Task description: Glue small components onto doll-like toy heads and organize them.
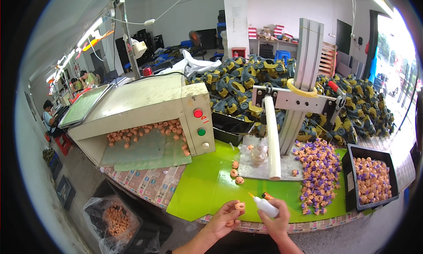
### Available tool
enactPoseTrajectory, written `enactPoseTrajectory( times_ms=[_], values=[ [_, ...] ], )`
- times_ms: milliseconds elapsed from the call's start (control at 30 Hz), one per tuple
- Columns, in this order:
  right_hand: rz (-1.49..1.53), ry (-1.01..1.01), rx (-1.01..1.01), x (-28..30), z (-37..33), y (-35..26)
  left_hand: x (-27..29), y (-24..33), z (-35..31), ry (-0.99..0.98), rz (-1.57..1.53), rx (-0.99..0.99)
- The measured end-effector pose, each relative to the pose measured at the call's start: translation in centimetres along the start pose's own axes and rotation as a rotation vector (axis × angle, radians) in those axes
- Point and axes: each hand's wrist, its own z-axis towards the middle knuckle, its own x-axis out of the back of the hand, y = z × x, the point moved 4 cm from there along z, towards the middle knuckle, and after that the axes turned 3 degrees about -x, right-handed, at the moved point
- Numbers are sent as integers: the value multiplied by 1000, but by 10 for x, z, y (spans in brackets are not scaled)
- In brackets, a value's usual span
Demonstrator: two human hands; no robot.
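My left hand (224,219) is closed around a small peach-coloured toy head (239,206), held up between thumb and fingers; another peach piece seems tucked lower in the hand. My right hand (276,219) grips a white squeeze bottle (266,207). Its yellow nozzle tip points up and to the left, toward the toy head but apart from it. Just behind the bottle lies an orange and black tube or small bottle (267,196), partly hidden. Beyond my hands, a few loose toy heads (239,180) rest on the bright green table sheet (202,183).
At left stands a cream machine (145,102) with toy heads inside its opening. A press with a white rod (272,139) rises ahead. Right are heaped peach-and-purple pieces (319,174) and a black bin (350,183). Yellow-grey toy vehicles (238,86) pile behind; a bagged crate (99,210) sits lower left.
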Motion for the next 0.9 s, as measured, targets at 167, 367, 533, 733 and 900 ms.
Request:
enactPoseTrajectory(
  times_ms=[167, 367, 533, 733, 900],
  values=[
    [-114, -145, 35, -40, 7, 17, 11, 2, -2, -93, -94, -51],
    [-182, -295, 107, -35, 15, 16, 8, 9, -11, -91, -132, -43],
    [-798, -128, 273, 29, 82, 15, 4, 12, -19, -63, -113, -68],
    [-968, -285, 219, 47, 125, 70, -6, 0, -13, -225, -199, 13],
    [-612, -174, 164, 49, 101, 36, -1, -7, -10, -99, -112, 29]
  ],
)
